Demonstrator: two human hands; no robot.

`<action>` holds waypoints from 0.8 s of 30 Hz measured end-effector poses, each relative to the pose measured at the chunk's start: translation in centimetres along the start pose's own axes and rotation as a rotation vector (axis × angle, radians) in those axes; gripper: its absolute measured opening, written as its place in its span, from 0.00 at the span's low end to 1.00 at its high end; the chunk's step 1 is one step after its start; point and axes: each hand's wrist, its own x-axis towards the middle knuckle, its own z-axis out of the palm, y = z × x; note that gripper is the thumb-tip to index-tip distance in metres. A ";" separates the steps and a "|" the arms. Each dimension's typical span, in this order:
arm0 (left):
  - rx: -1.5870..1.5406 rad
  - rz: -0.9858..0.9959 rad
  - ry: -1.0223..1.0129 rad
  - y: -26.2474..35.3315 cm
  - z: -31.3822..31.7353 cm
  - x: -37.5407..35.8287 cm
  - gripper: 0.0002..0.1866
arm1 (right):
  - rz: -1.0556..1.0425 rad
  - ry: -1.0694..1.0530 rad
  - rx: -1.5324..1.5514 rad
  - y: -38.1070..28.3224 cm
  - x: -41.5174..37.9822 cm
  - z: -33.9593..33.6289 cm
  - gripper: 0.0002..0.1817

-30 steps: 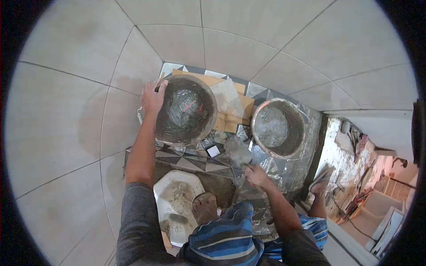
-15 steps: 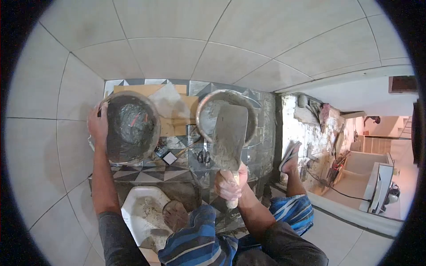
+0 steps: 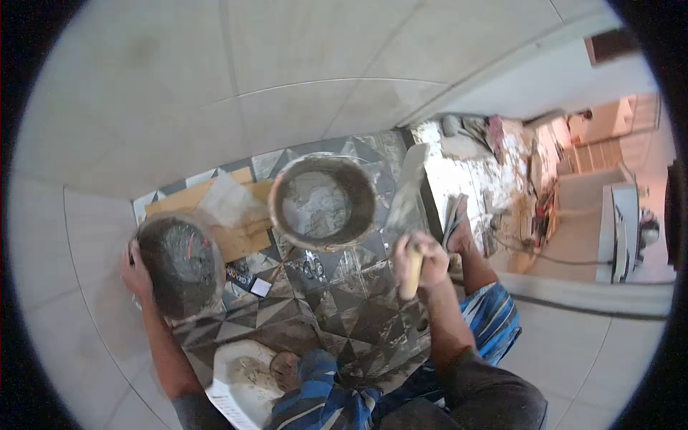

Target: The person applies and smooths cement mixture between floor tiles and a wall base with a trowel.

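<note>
My left hand (image 3: pixel 136 274) grips the left rim of a round bucket (image 3: pixel 216 251) that holds grey, wet mortar with a reddish streak in it. My right hand (image 3: pixel 430 261) is closed around the pale handle of a trowel (image 3: pixel 413 175). Its flat blade, smeared and blurred by motion, points away from me, to the right of a second bucket (image 3: pixel 271 208). Greyish-white material lies in the bottom of that bucket. Scissors (image 3: pixel 313 269) lie on the floor just below it.
Cardboard (image 3: pixel 240 242) and a whitish sheet (image 3: pixel 231 201) lie between the buckets. A small dark box (image 3: pixel 240 278) is near the mortar bucket. A squat toilet (image 3: pixel 244 355) is below, beside my foot. Tiled walls (image 3: pixel 301 43) enclose the left and far sides; a doorway opens at right.
My right hand has swung the trowel to the right, away from above the second bucket. The view has turned, and my left hand stays on the mortar bucket's rim.
</note>
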 end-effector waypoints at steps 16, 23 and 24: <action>-0.097 -0.034 -0.103 0.1 0.8 0.3 0.30 | 0.128 1.023 -1.470 8.5 5.3 -30.7 0.22; -0.328 -0.194 -0.173 -3.5 1.3 1.9 0.32 | 0.174 0.984 -1.195 7.2 9.5 -33.9 0.22; -0.324 -0.191 -0.176 -4.1 1.3 2.1 0.32 | 0.188 0.929 -1.198 6.9 9.6 -34.0 0.23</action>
